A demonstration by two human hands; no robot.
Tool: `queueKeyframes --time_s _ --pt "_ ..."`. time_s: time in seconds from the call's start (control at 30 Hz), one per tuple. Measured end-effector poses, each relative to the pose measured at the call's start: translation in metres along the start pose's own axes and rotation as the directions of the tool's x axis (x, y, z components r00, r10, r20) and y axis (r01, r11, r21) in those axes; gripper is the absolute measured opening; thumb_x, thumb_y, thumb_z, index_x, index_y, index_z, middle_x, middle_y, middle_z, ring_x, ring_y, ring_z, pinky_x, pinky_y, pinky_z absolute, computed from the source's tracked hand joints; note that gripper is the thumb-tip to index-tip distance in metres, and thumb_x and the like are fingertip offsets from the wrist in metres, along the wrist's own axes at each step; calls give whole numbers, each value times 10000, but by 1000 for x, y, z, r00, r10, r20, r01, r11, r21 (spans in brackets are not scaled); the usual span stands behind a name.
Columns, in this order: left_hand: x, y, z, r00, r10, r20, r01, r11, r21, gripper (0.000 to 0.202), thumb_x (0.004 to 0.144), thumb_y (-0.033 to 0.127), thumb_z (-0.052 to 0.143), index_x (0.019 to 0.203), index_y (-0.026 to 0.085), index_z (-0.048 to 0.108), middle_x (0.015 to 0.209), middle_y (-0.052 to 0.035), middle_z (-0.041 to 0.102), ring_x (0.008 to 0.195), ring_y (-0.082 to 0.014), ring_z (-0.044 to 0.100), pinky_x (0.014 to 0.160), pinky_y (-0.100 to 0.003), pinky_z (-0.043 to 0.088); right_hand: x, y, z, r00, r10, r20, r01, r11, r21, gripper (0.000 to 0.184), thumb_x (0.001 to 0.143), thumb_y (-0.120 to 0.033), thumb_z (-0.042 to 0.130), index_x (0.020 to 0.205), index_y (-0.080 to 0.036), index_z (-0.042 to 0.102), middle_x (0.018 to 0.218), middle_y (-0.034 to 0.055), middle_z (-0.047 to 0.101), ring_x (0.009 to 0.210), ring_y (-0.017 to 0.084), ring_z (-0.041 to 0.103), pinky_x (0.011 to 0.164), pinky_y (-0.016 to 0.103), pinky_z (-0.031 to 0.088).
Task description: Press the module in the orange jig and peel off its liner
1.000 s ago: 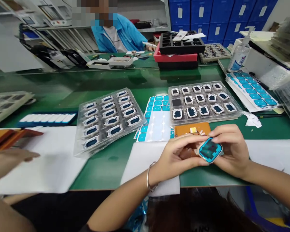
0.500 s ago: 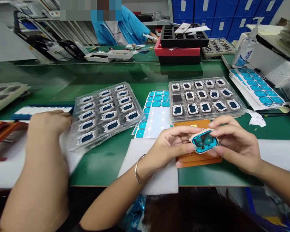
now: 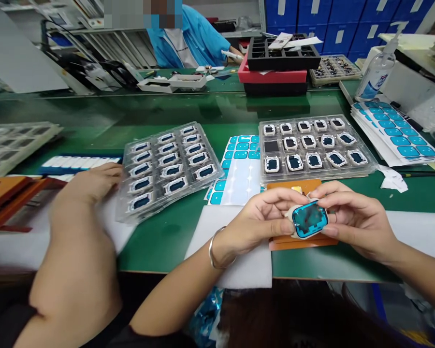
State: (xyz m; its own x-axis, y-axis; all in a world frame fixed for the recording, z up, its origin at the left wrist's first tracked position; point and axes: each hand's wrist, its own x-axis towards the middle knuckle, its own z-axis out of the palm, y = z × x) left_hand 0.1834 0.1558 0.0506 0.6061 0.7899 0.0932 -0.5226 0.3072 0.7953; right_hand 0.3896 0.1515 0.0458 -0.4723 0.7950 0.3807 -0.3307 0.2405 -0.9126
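Since a second ago the co-worker's hand [image 3: 94,181] has come up from the lower left of the frame to the near left corner of the left blister tray [image 3: 125,215]. The white housing [image 3: 309,219] has been turned from a tilted pose to show its glossy blue film almost square to the camera. That housing now sits right of centre in the lower half of the frame, lifted just above the orange fixture block [image 3: 301,241]. The left hand [image 3: 264,217] pinches its left edge between thumb and forefinger. The right hand [image 3: 351,217] pinches its right edge the same way, with the other fingers curled loosely behind. Gripping it only by the rim seems meant to keep fingertips off the blue film and leave the face open to inspection. Holding it low over the block keeps it close to where it can rest. The block lies on a white foam sheet [image 3: 235,241], probably as padding between the parts and the green bench [image 3: 166,237]. Just beyond the block stands the right blister tray [image 3: 264,180], its pockets filled with similar housings but one pocket at its left showing only a dark square. To its left lies a sheet of blue films [image 3: 239,166], partly stripped, within easy reach of both hands. More film sheets [image 3: 395,133] are stacked at the right edge of the frame beside a pump bottle [image 3: 377,72]. A person in a blue jacket [image 3: 195,38] sits across the bench at the top.
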Motion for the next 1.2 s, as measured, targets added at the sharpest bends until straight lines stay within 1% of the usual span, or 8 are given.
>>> queueKeyframes --time_s 0.17,0.3,0.4,0.5,0.63,0.73,0.93,1.2 --pt "-1 1 -1 1000 9 27 -10 1000 20 220 770 227 799 983 245 744 899 22 717 697 -37 646 713 -120 528 -1 3 0 1000 12 -7 -12 1000 2 332 880 -136 717 1153 -324 701 1192 35 570 1104 133 604 867 197 597" --pt "-1 0 -1 1000 6 26 -7 999 35 228 772 239 800 991 247 736 847 31 711 667 -37 634 704 -130 522 -1 3 0 1000 0 13 1 1000 -24 336 896 -142 696 1176 -327 681 1218 41 556 1109 140 601 883 231 597" --pt "-1 -1 -1 1000 -5 -24 7 997 81 257 748 240 820 988 223 729 858 14 718 748 -66 663 737 -150 522 -1 1 2 996 -91 9 91 983 -157 425 833 -148 768 1206 -321 658 1221 50 532 1097 160 596 900 263 591" --pt "0 -2 -1 998 -26 -55 32 993 117 280 724 231 838 981 204 730 867 4 713 774 -75 660 725 -152 515 0 -2 6 983 -186 -4 173 923 -344 489 741 -173 855 1167 -301 652 1186 57 544 1078 183 596 906 285 577" --pt "0 -2 -2 999 -31 -35 35 992 123 262 738 225 827 985 221 739 852 11 707 762 -68 657 726 -150 515 1 -5 7 980 -201 -1 175 855 -488 263 787 -193 814 987 -249 653 1139 68 571 1028 194 612 892 324 567" --pt "0 -3 -2 1000 -1 -25 4 991 136 251 756 221 815 995 246 746 880 12 709 785 -62 661 737 -140 512 2 -7 5 978 -207 23 186 815 -550 155 829 -199 770 929 -226 655 1132 77 592 1033 202 614 916 346 547" --pt "-2 -2 -2 996 -10 -92 30 976 218 306 733 315 833 1010 216 750 787 -4 680 678 -67 599 658 -162 486 3 -7 1 972 -226 64 223 803 -553 133 853 -159 737 955 -221 676 1161 76 638 1042 196 631 908 333 543" --pt "-2 -1 -1 994 -10 -107 29 984 177 295 702 310 854 971 227 769 820 -16 698 762 -96 644 722 -189 507 5 -6 0 987 -159 19 150 875 -461 98 863 -143 716 882 -239 714 1157 53 666 985 184 652 856 320 562"
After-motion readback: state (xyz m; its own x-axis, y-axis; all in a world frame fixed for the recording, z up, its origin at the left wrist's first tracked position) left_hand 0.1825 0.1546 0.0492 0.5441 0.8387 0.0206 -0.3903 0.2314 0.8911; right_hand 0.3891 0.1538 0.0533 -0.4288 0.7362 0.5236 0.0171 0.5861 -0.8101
